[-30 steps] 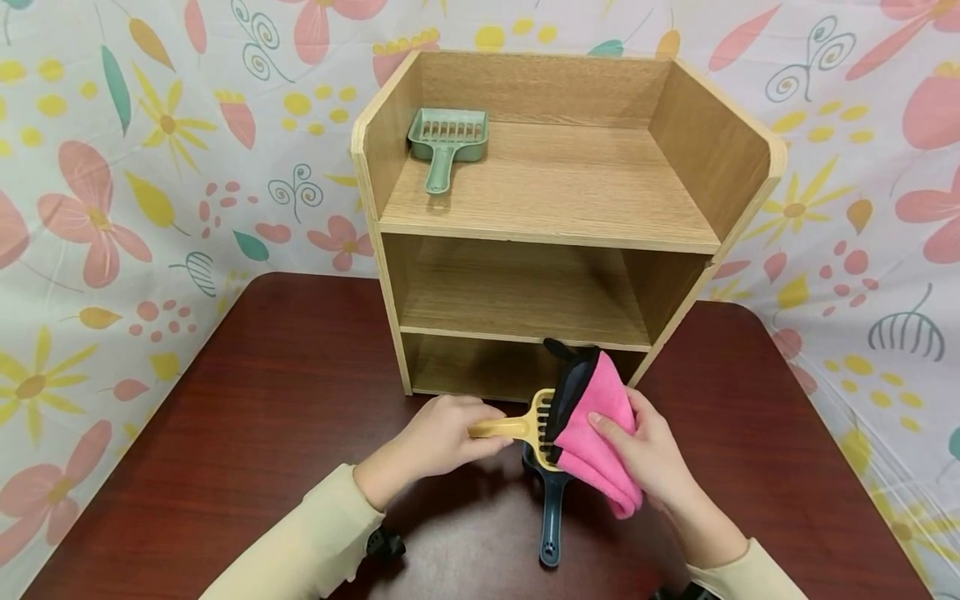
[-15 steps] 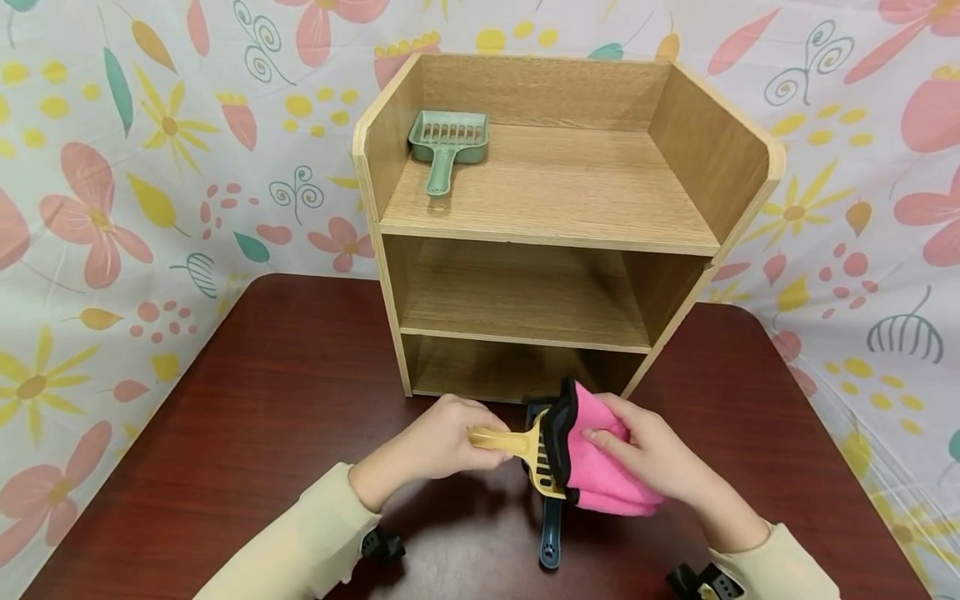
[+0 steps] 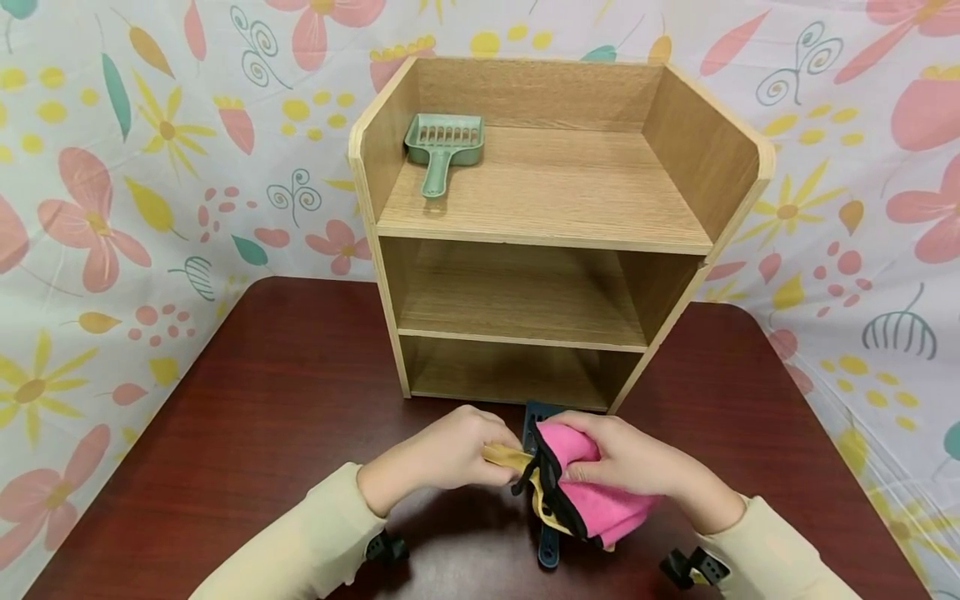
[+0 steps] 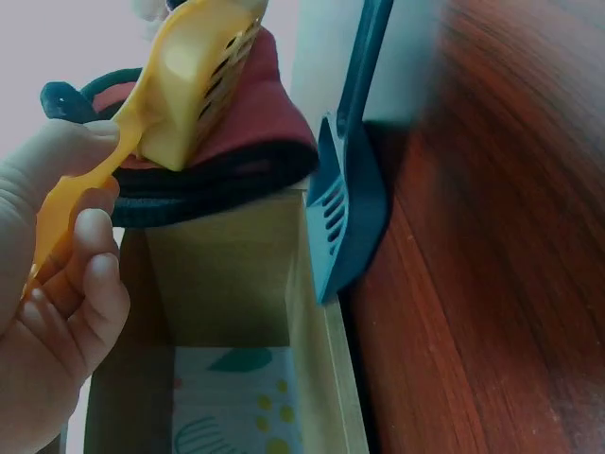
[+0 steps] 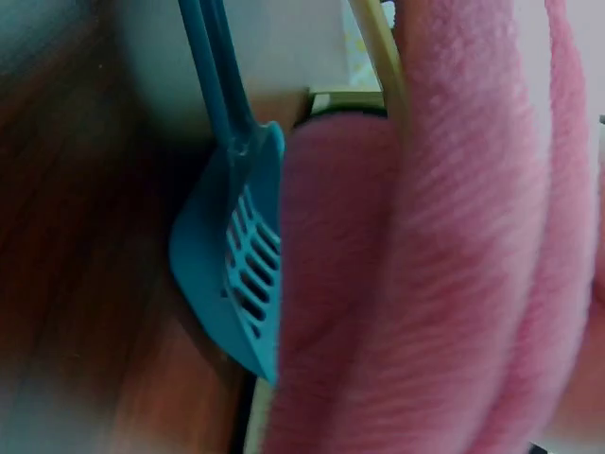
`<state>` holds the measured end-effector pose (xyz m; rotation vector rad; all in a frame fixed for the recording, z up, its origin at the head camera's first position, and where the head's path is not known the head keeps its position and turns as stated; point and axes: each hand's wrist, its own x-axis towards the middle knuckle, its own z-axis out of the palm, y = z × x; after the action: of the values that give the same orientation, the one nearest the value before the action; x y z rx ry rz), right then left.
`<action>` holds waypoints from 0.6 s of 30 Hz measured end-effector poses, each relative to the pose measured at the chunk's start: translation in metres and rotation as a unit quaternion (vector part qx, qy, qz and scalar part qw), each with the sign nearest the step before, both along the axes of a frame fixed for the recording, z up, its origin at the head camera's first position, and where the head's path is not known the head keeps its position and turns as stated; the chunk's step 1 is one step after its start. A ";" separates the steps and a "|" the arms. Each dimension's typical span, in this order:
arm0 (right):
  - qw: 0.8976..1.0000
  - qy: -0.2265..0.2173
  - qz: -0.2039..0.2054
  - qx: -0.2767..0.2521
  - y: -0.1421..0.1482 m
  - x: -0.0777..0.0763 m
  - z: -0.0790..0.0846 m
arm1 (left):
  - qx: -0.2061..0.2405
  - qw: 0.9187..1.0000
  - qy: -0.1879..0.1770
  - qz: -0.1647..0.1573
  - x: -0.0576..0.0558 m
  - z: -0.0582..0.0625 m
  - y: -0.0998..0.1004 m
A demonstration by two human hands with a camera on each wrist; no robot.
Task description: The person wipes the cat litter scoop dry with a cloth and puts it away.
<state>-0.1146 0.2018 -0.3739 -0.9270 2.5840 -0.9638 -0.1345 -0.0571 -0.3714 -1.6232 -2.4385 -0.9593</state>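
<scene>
My left hand (image 3: pixel 457 450) grips the handle of a yellow litter scoop (image 4: pixel 180 85), thumb on top and fingers curled beneath in the left wrist view. My right hand (image 3: pixel 626 458) holds a folded pink cloth (image 3: pixel 611 510) with black edging around the scoop's slotted head, covering most of it in the head view. Below them on the table lies a dark blue litter scoop (image 5: pixel 250 255), partly hidden by the cloth from above; its slotted head points toward the shelf and its handle toward me.
A wooden shelf unit (image 3: pixel 543 237) stands just beyond the hands, its lower compartments facing me. On its top level, at the left, sits a green litter scoop (image 3: pixel 437 171) in a matching tray. The dark red tabletop (image 3: pixel 300 375) extends to both sides.
My right hand has brought the cloth lower and farther left over the yellow scoop's head, which is now tilted and mostly covered. The left hand keeps its grip on the handle.
</scene>
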 end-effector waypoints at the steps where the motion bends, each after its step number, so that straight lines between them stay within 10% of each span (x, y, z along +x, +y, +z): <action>1: 1.000 0.002 0.002 -0.001 0.001 -0.001 -0.001 | 0.000 1.000 0.005 0.001 0.000 0.000 0.000; 18: 0.996 0.084 -0.029 0.000 0.016 -0.006 -0.010 | -0.012 0.996 0.085 0.038 -0.005 -0.014 -0.012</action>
<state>-0.1208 0.2182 -0.3840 -0.9770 2.7634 -0.9385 -0.1393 -0.0688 -0.3854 -1.5372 -2.3874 -0.7522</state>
